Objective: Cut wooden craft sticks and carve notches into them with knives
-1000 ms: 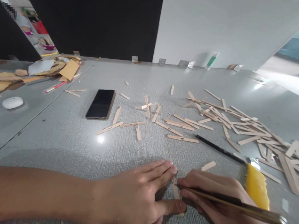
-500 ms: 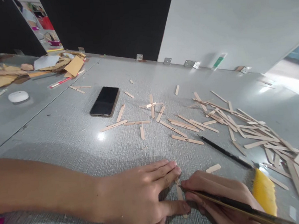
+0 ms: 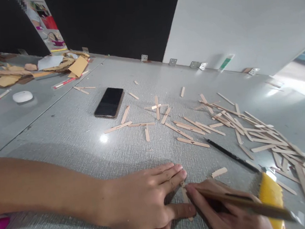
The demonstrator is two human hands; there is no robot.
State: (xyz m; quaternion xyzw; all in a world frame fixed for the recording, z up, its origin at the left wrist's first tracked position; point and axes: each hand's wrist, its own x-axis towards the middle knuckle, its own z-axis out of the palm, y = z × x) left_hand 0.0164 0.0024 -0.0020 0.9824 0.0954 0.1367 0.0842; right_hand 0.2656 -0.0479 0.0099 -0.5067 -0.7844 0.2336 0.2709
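Wooden stick (image 3: 185,197) lies pinned under the open, flat left hand (image 3: 144,204); the right hand (image 3: 225,216) grips a slim tool (image 3: 246,205), which should probably stroke steadily, clear of fingertips.

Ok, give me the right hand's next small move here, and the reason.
Probably draw the tip of the slim tool a short way across the short wooden stick. The left hand lies flat, its fingers bracing that stick on the table. The right hand grips the tool with its tip at the stick's upper end, so the piece looks steadied.
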